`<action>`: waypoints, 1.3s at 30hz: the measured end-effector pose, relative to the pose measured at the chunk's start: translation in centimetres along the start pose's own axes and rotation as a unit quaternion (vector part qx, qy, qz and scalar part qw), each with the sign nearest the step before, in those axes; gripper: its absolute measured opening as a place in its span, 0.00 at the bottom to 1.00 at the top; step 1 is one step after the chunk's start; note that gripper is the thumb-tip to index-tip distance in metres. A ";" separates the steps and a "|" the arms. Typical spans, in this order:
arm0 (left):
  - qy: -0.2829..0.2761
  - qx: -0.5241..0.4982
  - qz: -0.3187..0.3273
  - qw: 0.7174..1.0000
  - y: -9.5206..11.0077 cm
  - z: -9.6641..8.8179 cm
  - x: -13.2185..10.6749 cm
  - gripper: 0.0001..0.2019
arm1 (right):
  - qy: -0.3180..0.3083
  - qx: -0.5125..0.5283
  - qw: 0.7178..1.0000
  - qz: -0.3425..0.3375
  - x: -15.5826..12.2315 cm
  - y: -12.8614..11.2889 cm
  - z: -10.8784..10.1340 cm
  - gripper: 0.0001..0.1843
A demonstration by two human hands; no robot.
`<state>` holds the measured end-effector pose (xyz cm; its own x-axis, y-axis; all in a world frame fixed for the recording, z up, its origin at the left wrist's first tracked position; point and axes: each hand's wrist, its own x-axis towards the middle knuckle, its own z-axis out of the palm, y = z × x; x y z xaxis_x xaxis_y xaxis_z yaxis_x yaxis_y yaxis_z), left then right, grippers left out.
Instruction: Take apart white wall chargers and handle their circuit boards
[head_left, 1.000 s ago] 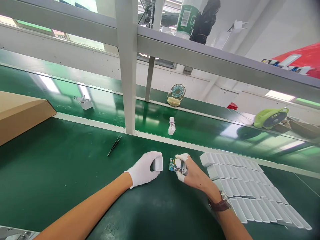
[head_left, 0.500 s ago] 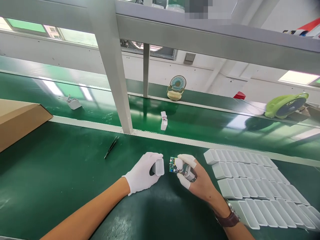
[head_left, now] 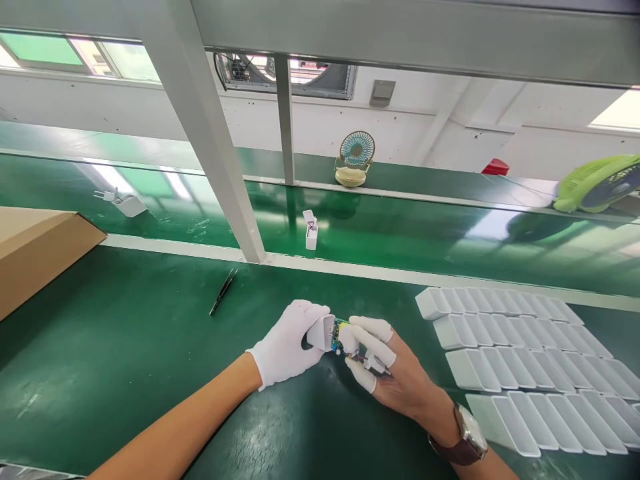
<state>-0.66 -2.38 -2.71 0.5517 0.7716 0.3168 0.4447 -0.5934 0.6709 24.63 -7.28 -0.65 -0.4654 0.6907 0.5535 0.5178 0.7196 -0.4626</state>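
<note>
My left hand (head_left: 290,343), in a white glove, is closed around a small white plastic case (head_left: 321,333) whose open end faces right. In my right hand (head_left: 385,363), which wears white finger cots, a green circuit board (head_left: 339,337) with a white round part and other components is gripped between thumb and fingers. The board's left edge is at the mouth of the case; whether it has entered cannot be made out. My fingers hide part of the board.
Rows of white cases (head_left: 510,367) stand at the right. Black tweezers (head_left: 223,292) lie left of my hands, and a cardboard box (head_left: 45,253) is at the far left. Beyond the table's edge strip, a white case with its lid up (head_left: 311,230) sits on the green belt.
My right hand has moved left with the circuit board, closing the gap to the case. The left hand has hardly moved. The camera view has tilted downward and turned slightly.
</note>
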 end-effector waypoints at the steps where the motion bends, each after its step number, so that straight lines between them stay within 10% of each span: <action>1: -0.002 -0.002 0.000 1.000 0.0 0.0 0.0 0.31 | -0.005 0.002 1.000 0.002 0.0 0.0 0.0 0.38; 39: -0.039 0.018 0.017 0.999 -0.2 0.3 0.1 0.34 | -0.091 -0.023 0.992 0.080 0.1 0.0 -0.3 0.38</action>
<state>-0.52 -2.25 -2.99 0.6189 0.7319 0.2852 0.4487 -0.6274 0.6364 24.74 -7.24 -0.38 -0.4947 0.7997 0.3402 0.6249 0.5993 -0.5004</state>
